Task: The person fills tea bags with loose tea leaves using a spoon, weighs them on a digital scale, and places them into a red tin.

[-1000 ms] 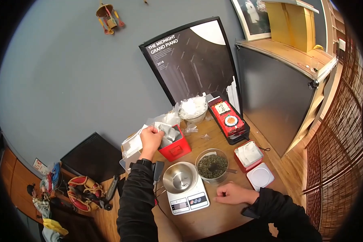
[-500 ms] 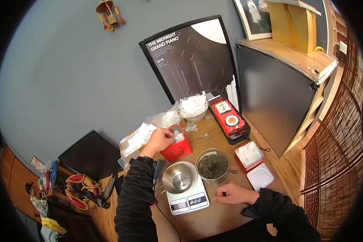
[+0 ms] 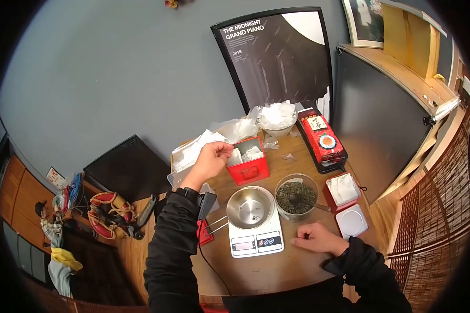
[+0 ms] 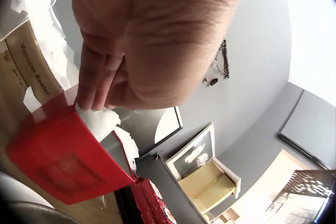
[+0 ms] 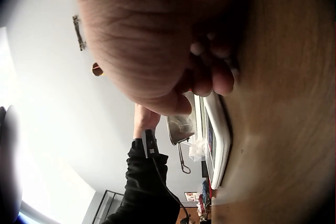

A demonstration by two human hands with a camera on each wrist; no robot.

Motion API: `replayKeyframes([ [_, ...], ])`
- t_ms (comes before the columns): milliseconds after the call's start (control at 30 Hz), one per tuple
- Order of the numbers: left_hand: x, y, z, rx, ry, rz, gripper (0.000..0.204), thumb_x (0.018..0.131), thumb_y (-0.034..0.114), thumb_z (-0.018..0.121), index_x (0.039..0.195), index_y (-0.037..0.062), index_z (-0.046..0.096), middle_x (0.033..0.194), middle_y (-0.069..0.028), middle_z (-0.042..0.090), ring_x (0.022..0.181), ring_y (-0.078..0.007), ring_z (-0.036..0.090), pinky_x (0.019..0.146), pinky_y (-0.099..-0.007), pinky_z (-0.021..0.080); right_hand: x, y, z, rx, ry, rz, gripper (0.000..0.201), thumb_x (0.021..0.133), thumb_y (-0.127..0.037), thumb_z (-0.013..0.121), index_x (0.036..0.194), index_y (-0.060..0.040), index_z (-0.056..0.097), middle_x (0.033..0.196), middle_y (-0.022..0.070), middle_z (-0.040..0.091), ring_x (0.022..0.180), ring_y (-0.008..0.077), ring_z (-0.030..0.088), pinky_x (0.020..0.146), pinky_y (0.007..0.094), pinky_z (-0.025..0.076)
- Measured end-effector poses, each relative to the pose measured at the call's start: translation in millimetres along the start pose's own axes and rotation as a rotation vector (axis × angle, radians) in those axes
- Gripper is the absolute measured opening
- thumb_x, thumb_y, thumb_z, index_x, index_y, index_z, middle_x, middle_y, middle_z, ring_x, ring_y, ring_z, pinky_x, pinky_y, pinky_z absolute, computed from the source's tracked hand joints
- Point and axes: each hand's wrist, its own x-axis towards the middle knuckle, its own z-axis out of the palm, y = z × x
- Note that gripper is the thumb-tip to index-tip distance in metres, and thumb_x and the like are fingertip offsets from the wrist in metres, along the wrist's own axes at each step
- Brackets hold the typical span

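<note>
My left hand is at the left rim of a red tin holding white packets. In the left wrist view, the left hand's fingertips pinch a white packet at the tin's opening; its lower part is inside. My right hand rests on the table, fingers loosely curled and holding nothing, as the right wrist view of that hand also shows. Between the hands, a metal pan sits on a white scale, with a few dark bits inside. Beside it, a bowl holds dark green leaves and a spoon.
A bowl of white packets stands at the back, near a red package on a black tray. On the right are a small open tin of white packets and its lid. White sheets lie at the left; a cable crosses the table's front.
The head view has shifted, moving the table's objects up and right. My left hand has gone from over the red tin to its left rim, uncovering more packets. My right hand stays resting.
</note>
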Motion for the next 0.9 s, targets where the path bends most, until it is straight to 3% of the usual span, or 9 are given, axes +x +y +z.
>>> replayKeyframes([
  [67, 5, 4, 0, 0.181, -0.038, -0.019, 0.032, 0.085, -0.012, 0.049, 0.111, -0.0072, 0.067, 0.104, -0.0109, 0.07, 0.095, -0.0152, 0.067, 0.077, -0.0288, 0.056, -1, 1, 0, 0.037, 0.001, 0.016, 0.03, 0.086, -0.017, 0.075, 0.07, -0.0039, 0.053, 0.058, 0.0011, 0.05, 0.056, 0.0059, 0.044, 0.051, 0.028, 0.04],
  [300, 7, 27, 2, 0.304, -0.145, -0.088, 0.041, 0.079, -0.015, 0.046, 0.115, -0.0077, 0.066, 0.108, -0.0152, 0.071, 0.099, -0.0195, 0.067, 0.084, -0.032, 0.055, 0, 0, 0, 0.038, -0.003, 0.023, 0.032, 0.088, -0.017, 0.075, 0.07, -0.0041, 0.052, 0.059, -0.0006, 0.048, 0.057, 0.0045, 0.043, 0.05, 0.027, 0.038],
  [400, 4, 21, 0, 0.342, -0.175, -0.03, 0.041, 0.079, -0.015, 0.048, 0.116, -0.0078, 0.066, 0.11, -0.0159, 0.071, 0.1, -0.0206, 0.067, 0.086, -0.0328, 0.055, 0, 0, 0, 0.067, -0.005, 0.054, 0.031, 0.088, -0.017, 0.075, 0.07, -0.004, 0.053, 0.059, -0.0012, 0.048, 0.057, 0.004, 0.042, 0.049, 0.0264, 0.037],
  [500, -9, 21, -5, 0.265, -0.017, 0.056, 0.039, 0.08, -0.011, 0.05, 0.114, -0.0052, 0.068, 0.102, -0.016, 0.074, 0.096, -0.0211, 0.07, 0.088, -0.0314, 0.054, 0, -3, 0, 0.071, 0.006, 0.049, 0.031, 0.087, -0.017, 0.075, 0.07, -0.0038, 0.053, 0.059, -0.0014, 0.048, 0.057, 0.0039, 0.042, 0.05, 0.0261, 0.037],
  [600, -37, 34, -22, 0.318, 0.138, 0.011, 0.032, 0.08, -0.006, 0.055, 0.109, -0.004, 0.07, 0.096, -0.0147, 0.074, 0.089, -0.0198, 0.071, 0.082, -0.0321, 0.055, 1, 0, 1, 0.074, 0.01, 0.028, 0.031, 0.087, -0.015, 0.075, 0.069, -0.0035, 0.053, 0.059, -0.0017, 0.048, 0.057, 0.0037, 0.042, 0.05, 0.026, 0.037],
  [667, -61, 40, -37, 0.492, -0.027, -0.135, 0.023, 0.08, 0.0, 0.061, 0.1, -0.003, 0.072, 0.085, -0.013, 0.074, 0.079, -0.018, 0.07, 0.073, -0.0332, 0.055, 1, 4, 2, 0.07, 0.015, 0.007, 0.03, 0.088, -0.014, 0.074, 0.069, -0.0029, 0.053, 0.059, -0.0015, 0.048, 0.058, 0.0037, 0.041, 0.05, 0.0262, 0.037],
  [733, -83, 16, -53, 0.526, -0.077, -0.157, 0.015, 0.083, 0.009, 0.068, 0.093, -0.001, 0.074, 0.078, -0.0099, 0.074, 0.071, -0.0172, 0.069, 0.068, -0.0324, 0.054, 0, 6, 2, 0.097, 0.003, 0.032, 0.03, 0.088, -0.014, 0.074, 0.069, -0.0028, 0.053, 0.059, -0.0015, 0.047, 0.058, 0.0038, 0.041, 0.05, 0.0261, 0.037],
  [833, -115, 7, -64, 0.769, -0.184, -0.224, 0.019, 0.08, 0.014, 0.07, 0.093, 0.0005, 0.074, 0.081, -0.0158, 0.074, 0.075, -0.026, 0.072, 0.07, -0.0354, 0.055, 1, 2, 1, 0.114, -0.001, 0.048, 0.03, 0.088, -0.013, 0.073, 0.069, -0.0027, 0.052, 0.059, -0.0016, 0.048, 0.058, 0.0037, 0.041, 0.05, 0.0257, 0.036],
  [900, -130, -16, -70, 0.847, 0.046, -0.374, 0.021, 0.075, 0.018, 0.072, 0.089, 0.0032, 0.075, 0.087, -0.0223, 0.072, 0.084, -0.0375, 0.071, 0.078, -0.0426, 0.057, 0, 0, 1, 0.108, 0.002, 0.043, 0.03, 0.088, -0.013, 0.073, 0.069, -0.0027, 0.052, 0.059, -0.0017, 0.048, 0.058, 0.0037, 0.042, 0.05, 0.0254, 0.036],
])
